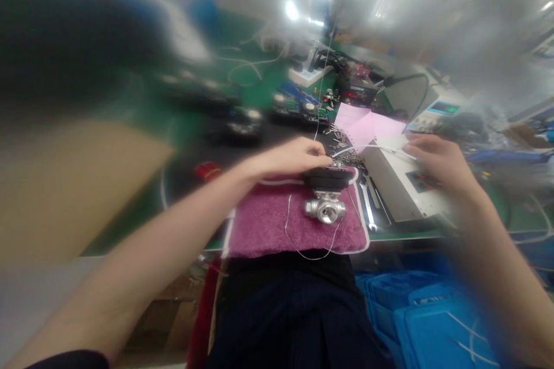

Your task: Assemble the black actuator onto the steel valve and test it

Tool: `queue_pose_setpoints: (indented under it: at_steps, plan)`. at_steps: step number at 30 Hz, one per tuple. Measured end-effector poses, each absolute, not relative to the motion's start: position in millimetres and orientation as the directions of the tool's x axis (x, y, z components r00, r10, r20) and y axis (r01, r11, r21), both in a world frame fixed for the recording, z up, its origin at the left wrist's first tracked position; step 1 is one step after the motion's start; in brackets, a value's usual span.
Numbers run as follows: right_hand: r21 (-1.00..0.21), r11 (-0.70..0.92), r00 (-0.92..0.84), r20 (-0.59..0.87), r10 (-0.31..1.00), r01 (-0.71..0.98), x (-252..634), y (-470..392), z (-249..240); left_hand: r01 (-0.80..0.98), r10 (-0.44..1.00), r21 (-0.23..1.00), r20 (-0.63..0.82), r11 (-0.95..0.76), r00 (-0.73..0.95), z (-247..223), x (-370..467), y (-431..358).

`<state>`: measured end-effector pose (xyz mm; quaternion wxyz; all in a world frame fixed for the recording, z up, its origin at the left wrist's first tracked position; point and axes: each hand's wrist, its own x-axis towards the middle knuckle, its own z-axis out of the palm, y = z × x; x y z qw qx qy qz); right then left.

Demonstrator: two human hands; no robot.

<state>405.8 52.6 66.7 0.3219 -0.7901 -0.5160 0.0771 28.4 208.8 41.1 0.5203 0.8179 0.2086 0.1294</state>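
Observation:
A metal ball valve (326,209) with a black actuator body (328,179) stands on a purple towel (259,222). My left hand (298,155) rests over the top of the actuator, its fingers curled and pressed together by the small parts there; what they pinch is hidden. To the right, my right hand (439,158) has its fingers closed on a white cable (367,146), which arcs back to the actuator's top. A thin silver wire (310,258) loops in front of the valve. Another fine strand hangs from above down to my left hand.
Wrenches (369,207) lie right of the towel, beside a light metal box (396,184). Loose screws (340,141) and pink paper (357,121) are behind. Circuit boards (298,109) sit farther back. Blue bins (415,305) stand below the table edge.

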Motion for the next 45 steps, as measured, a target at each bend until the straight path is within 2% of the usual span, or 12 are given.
queue_pose_setpoints:
  at_steps: [14, 30, 36, 45]
  plan:
    - [-0.605, -0.197, 0.439, 0.282, 0.853, 0.771, 407, 55, 62, 0.101, 0.485, 0.957, 0.046, -0.274, 0.873, 30, 21, 202]
    - [-0.588, -0.209, 0.455, 0.307, 0.836, 0.782, 408, 56, 61, 0.112, 0.458, 0.943, 0.047, -0.314, 0.888, 29, 17, 202]
    - [-0.587, -0.263, 0.496, 0.277, 0.823, 0.765, 407, 58, 62, 0.085, 0.445, 0.941, 0.074, -0.327, 0.892, 28, 17, 201]
    - [-0.585, -0.241, 0.485, 0.304, 0.820, 0.774, 409, 56, 59, 0.094, 0.456, 0.941, 0.070, -0.326, 0.887, 26, 17, 202]
